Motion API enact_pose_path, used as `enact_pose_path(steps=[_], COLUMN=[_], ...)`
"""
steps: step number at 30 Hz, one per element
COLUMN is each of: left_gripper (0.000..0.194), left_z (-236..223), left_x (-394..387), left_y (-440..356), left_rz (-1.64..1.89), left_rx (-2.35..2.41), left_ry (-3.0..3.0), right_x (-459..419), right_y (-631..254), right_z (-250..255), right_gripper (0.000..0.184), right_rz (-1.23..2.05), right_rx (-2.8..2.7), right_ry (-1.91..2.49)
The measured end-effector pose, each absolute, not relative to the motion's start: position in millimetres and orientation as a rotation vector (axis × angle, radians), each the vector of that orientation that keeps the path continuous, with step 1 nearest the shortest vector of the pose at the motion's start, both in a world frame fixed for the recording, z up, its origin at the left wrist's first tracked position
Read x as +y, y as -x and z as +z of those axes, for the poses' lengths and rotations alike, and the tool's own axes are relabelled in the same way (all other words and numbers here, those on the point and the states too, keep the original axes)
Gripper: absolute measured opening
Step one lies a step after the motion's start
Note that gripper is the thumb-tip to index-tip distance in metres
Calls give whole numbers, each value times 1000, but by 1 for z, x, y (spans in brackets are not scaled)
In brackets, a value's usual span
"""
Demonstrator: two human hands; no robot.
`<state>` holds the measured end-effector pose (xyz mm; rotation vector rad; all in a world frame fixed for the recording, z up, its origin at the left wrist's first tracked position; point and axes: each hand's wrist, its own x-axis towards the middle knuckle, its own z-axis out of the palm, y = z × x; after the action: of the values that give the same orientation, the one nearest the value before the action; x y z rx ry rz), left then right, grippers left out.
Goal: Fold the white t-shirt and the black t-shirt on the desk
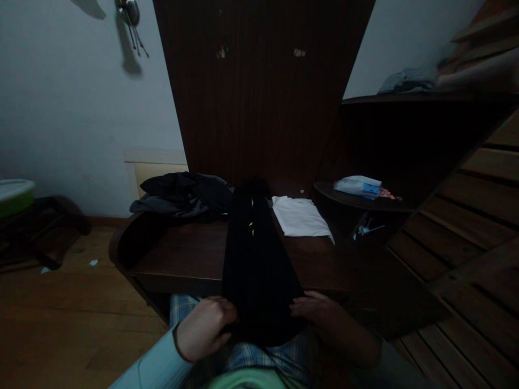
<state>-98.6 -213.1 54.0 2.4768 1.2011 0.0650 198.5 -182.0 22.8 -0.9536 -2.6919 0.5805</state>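
Note:
A long black garment (259, 265) lies stretched across the dark wooden desk and hangs over its front edge onto my lap. Small yellow and white marks run along its upper middle; its exact kind is hard to make out in the dim light. At its lower left edge, my left hand (208, 327) is closed on the cloth with fingers curled. My right hand (318, 313) grips the opposite edge, its fingertips on the fabric and its thumb hard to see. A folded white cloth (302, 217) lies to the right of the garment.
A heap of dark clothes (182, 194) sits at the back left of the desk (182, 254). On the right, a low shelf (344, 197) carries a blue-and-white packet (359, 186). Wooden slats (478, 200) rise beyond it. A dark stool (40, 232) bears a green-and-white basin (16, 197).

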Motion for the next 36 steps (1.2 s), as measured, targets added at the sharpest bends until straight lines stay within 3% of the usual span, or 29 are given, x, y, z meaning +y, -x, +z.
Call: enact_pose_path(steps=[7,13,19,24,31,36], left_gripper=[25,25,21,30,50,45], left_z=[74,90,37,-8,-8,-4], left_x=[-193,-100,-4,11,-1,-7], left_y=[104,115,115,109,114,116], left_rz=[264,667,1010,1260,1362,1424], left_rx=[1208,1316,1684,1789,1623,1665], left_ry=[-2406,-2339,-2007,-1673,-1527,-1512], right_x=[-158,-70,15,28,26,30], right_y=[-192,-180,-150,-135,-135,-140], right_z=[61,89,48,2,-20,-22], right_gripper=[32,23,20,18,29,21], right_rz=[629,559,368,227,229,293], right_rx=[-2686,-2551,-2421,-2161,-1841,-1760], right_ry=[886,961,1229,1346,1273,1261])
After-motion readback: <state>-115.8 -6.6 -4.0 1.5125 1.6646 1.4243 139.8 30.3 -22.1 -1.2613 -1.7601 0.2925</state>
